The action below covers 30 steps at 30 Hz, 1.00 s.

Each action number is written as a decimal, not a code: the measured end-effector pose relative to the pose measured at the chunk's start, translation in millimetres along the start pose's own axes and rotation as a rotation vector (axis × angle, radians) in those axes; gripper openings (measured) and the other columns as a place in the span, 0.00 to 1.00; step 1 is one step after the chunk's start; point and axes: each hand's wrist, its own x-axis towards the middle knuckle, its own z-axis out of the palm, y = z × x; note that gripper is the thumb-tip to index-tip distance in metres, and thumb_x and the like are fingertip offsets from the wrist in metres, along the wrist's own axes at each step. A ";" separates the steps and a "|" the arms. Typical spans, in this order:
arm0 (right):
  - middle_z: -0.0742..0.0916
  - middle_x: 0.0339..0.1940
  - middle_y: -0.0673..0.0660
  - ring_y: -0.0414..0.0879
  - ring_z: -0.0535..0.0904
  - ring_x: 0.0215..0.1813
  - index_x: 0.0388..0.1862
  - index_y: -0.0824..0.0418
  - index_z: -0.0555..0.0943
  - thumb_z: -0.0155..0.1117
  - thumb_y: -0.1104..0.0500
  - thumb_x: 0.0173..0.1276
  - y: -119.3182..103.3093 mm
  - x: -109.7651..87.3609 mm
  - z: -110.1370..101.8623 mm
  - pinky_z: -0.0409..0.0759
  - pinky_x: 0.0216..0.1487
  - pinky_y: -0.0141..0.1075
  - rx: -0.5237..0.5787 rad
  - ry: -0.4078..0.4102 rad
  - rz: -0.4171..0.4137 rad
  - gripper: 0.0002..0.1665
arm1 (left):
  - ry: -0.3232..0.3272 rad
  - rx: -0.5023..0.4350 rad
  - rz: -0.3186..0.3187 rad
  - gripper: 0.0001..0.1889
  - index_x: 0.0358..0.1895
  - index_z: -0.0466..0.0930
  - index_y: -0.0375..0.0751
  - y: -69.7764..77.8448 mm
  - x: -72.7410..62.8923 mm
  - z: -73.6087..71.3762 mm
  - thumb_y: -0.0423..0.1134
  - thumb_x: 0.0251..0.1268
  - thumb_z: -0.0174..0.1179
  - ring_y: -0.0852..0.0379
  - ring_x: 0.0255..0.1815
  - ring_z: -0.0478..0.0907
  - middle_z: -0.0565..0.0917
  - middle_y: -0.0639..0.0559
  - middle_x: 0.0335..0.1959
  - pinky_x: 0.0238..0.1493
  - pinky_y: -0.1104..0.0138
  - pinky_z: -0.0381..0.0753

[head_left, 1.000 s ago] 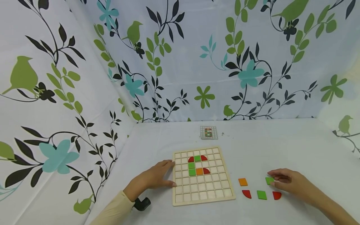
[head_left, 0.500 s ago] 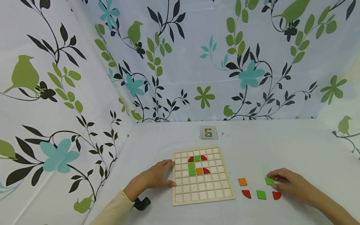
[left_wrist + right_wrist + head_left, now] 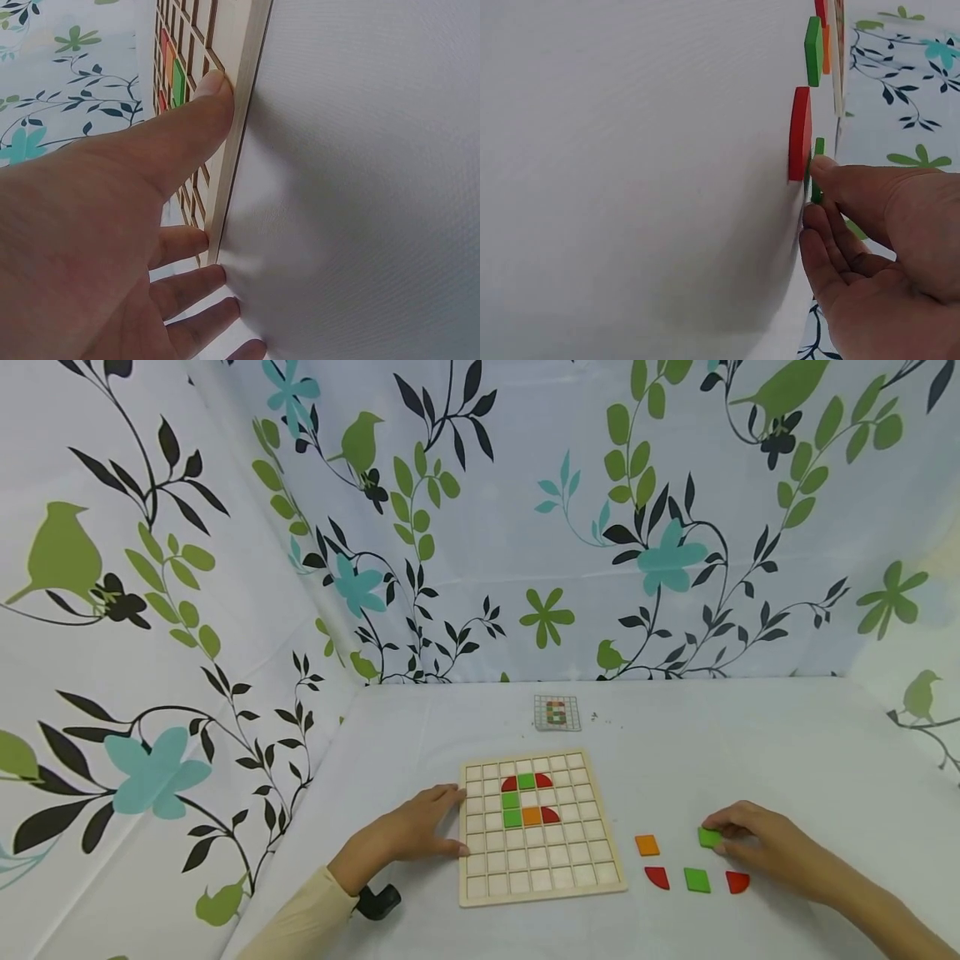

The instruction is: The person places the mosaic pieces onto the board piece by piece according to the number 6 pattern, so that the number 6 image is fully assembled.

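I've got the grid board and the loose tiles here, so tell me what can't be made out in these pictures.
Head view: the pattern card, its print too small to read exactly.
Head view: a black object, partly hidden by the cream sleeve; its identity is unclear.
Left wrist view: the grid board, cut off by the top edge and partly covered by the left hand.
Right wrist view: the pinched green square tile, partly covered by the right hand.

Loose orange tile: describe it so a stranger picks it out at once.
Find the wooden grid board on the white-covered table, then look off its edge toward the person's right hand. The loose orange tile lies between them, just beyond a red quarter-round tile. It is square, and the only orange piece visible off the board.
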 end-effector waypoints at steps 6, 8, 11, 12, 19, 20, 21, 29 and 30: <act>0.85 0.49 0.40 0.34 0.82 0.50 0.53 0.51 0.86 0.75 0.63 0.67 -22.9 17.4 6.6 0.86 0.53 0.29 -0.031 0.025 -0.046 0.17 | -0.006 -0.009 -0.002 0.51 0.82 0.63 0.43 -0.6 -1.5 -0.2 0.62 0.61 0.75 0.38 0.83 0.60 0.63 0.40 0.82 0.80 0.43 0.66; 0.85 0.49 0.41 0.38 0.83 0.50 0.53 0.51 0.87 0.75 0.64 0.67 -33.5 25.1 9.1 0.88 0.54 0.33 -0.038 0.027 -0.035 0.17 | -0.007 -0.009 -0.003 0.51 0.82 0.62 0.44 -0.2 -1.8 -0.5 0.62 0.61 0.75 0.38 0.83 0.60 0.63 0.40 0.82 0.80 0.44 0.66; 0.85 0.49 0.44 0.44 0.83 0.51 0.54 0.54 0.87 0.76 0.63 0.67 -49.0 36.7 14.5 0.89 0.55 0.40 -0.021 0.021 -0.032 0.17 | -0.005 -0.003 -0.004 0.51 0.82 0.62 0.44 0.1 -1.9 -0.9 0.62 0.62 0.74 0.39 0.83 0.60 0.63 0.41 0.83 0.80 0.44 0.66; 0.85 0.49 0.44 0.45 0.83 0.51 0.54 0.54 0.87 0.76 0.63 0.67 -54.0 40.2 16.8 0.89 0.55 0.42 -0.011 0.017 -0.034 0.17 | -0.003 -0.002 -0.004 0.51 0.82 0.62 0.43 0.3 -2.1 -1.2 0.62 0.62 0.74 0.39 0.83 0.60 0.63 0.41 0.82 0.80 0.44 0.66; 0.85 0.49 0.45 0.46 0.83 0.52 0.54 0.56 0.87 0.75 0.65 0.68 -85.0 63.8 35.4 0.88 0.56 0.43 0.032 -0.029 -0.086 0.17 | -0.001 -0.020 0.012 0.50 0.82 0.63 0.42 1.6 -3.5 -2.9 0.61 0.62 0.75 0.38 0.83 0.60 0.64 0.39 0.82 0.80 0.43 0.66; 0.85 0.49 0.46 0.46 0.83 0.52 0.54 0.57 0.87 0.75 0.65 0.68 -88.9 67.0 38.3 0.88 0.55 0.42 0.037 -0.039 -0.094 0.16 | -0.002 -0.020 0.012 0.50 0.82 0.63 0.42 1.7 -3.5 -2.8 0.61 0.62 0.75 0.38 0.83 0.60 0.64 0.39 0.82 0.80 0.44 0.66; 0.84 0.49 0.46 0.46 0.83 0.51 0.54 0.57 0.87 0.75 0.65 0.68 -92.5 70.0 41.4 0.88 0.55 0.42 0.037 -0.050 -0.102 0.16 | -0.002 -0.019 0.013 0.50 0.82 0.63 0.42 1.8 -3.6 -3.0 0.61 0.62 0.75 0.38 0.83 0.60 0.63 0.39 0.82 0.80 0.43 0.66; 0.83 0.47 0.46 0.43 0.80 0.51 0.50 0.56 0.88 0.74 0.64 0.69 -120.3 85.3 64.2 0.86 0.55 0.41 0.068 -0.089 -0.116 0.12 | -0.002 -0.009 0.002 0.51 0.82 0.62 0.43 2.1 -4.8 -2.8 0.63 0.62 0.74 0.38 0.83 0.60 0.63 0.41 0.83 0.80 0.44 0.66; 0.83 0.47 0.47 0.43 0.80 0.50 0.50 0.56 0.88 0.74 0.64 0.69 -123.6 87.1 67.4 0.86 0.55 0.41 0.064 -0.090 -0.117 0.12 | -0.002 -0.009 0.003 0.51 0.82 0.62 0.43 2.1 -5.1 -3.0 0.63 0.62 0.74 0.38 0.83 0.60 0.63 0.41 0.83 0.80 0.44 0.66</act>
